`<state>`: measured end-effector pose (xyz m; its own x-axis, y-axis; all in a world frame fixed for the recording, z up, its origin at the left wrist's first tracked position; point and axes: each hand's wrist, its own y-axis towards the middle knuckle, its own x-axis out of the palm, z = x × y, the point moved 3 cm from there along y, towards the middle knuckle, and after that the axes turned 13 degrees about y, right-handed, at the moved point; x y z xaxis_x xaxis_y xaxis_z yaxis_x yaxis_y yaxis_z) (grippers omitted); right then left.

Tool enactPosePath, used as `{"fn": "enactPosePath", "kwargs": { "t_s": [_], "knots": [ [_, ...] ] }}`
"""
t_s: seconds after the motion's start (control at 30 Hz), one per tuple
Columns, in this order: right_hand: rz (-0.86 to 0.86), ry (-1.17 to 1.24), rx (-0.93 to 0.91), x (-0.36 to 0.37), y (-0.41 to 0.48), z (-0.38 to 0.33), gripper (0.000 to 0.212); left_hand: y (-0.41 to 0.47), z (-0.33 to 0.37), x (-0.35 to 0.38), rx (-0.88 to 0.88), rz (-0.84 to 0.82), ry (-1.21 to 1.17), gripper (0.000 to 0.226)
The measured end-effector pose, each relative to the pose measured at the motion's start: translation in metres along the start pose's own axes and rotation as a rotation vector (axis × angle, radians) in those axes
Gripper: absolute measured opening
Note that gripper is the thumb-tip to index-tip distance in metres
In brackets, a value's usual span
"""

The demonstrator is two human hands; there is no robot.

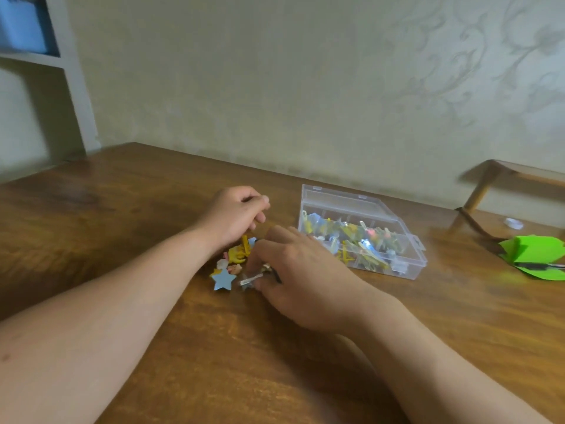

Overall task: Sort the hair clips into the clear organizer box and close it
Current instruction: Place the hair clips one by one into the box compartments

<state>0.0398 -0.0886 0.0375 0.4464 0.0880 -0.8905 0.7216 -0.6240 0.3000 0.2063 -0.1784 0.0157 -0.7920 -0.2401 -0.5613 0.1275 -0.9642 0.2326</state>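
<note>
Guessing well past halfway: clear plastic organizer box [360, 237] on brown wooden table [122, 209], lid not shut, lots sorted. Small pile of colourful hair clips [232, 261] left. Left hand [235, 215] curled, can't tell what's inside; right hand [293, 270] pinches silver metal clip [251, 281].

From my feed, the pile of hair clips [237, 258] lies on the table [122, 209] between the two hands. It is just before the left hand [235, 215] and against the left side of the right hand [299, 280]. A star clip [224, 280] sits at the pile's near edge, left of the right hand. The organizer box [409, 270] lies just right of and behind the right hand, with clips in its compartments. Well right of that hand lies a folded paper [532, 255], with a chair [501, 175] behind it.
</note>
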Motion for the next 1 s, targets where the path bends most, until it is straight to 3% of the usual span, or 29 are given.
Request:
{"fn": "enactPosePath", "kwargs": {
  "t_s": [0.13,0.27,0.4,0.63,0.8,1.0],
  "knots": [
    [0.007,0.085,-0.007,-0.009,-0.003,-0.002,0.015,0.001,0.001,0.002,-0.008,0.015,0.001,0.021],
    [0.231,0.164,0.235,-0.052,-0.01,0.032,0.013,0.0,-0.001,0.003,-0.003,0.02,-0.039,0.021],
    [0.443,0.094,0.515,-0.111,-0.035,0.081,0.009,-0.001,0.001,0.006,-0.003,0.023,-0.035,0.019],
    [0.316,-0.001,0.805,-0.131,-0.064,0.116,0.014,0.0,-0.005,0.0,0.01,0.01,-0.025,0.021],
    [0.207,-0.25,0.869,-0.123,-0.062,0.123,0.012,0.001,-0.007,0.001,0.022,-0.004,0.022,0.021],
    [0.112,-0.308,0.932,-0.117,-0.062,0.127,0.006,-0.001,-0.003,0.002,0.022,-0.014,0.04,0.021]
  ]
}}
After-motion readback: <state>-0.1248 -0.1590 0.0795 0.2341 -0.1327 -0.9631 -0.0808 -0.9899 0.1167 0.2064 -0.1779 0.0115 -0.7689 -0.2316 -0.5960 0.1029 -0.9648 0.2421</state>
